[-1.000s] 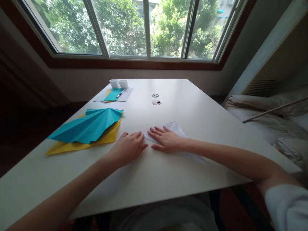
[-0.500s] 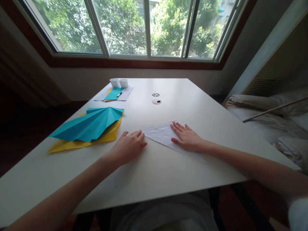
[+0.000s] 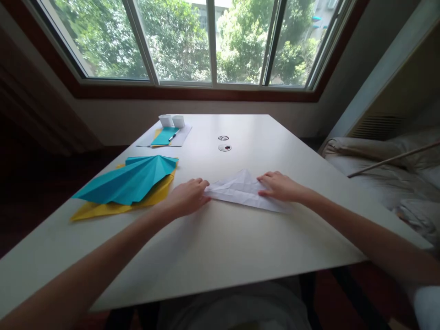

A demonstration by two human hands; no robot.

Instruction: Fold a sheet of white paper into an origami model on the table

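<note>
A folded white paper point(image 3: 240, 192) lies on the white table point(image 3: 220, 243) in front of me, its middle raised in a creased peak. My left hand point(image 3: 187, 197) pinches the paper's left tip with curled fingers. My right hand point(image 3: 280, 187) grips the paper's right part, fingers bent over its upper edge. To the left lies a pleated teal paper point(image 3: 129, 179) on top of a yellow sheet point(image 3: 113, 206).
At the far left of the table stand two small white cups point(image 3: 172, 120) beside a teal sheet with a pen point(image 3: 172, 134) on pale paper. Two round grommets point(image 3: 224, 143) sit mid-table. A bed with grey bedding point(image 3: 385, 169) is at the right; windows behind.
My right hand slid from the paper's left end to its right side, then went from flat to gripping. The paper's middle has lifted off the table. My left hand curled onto the tip.
</note>
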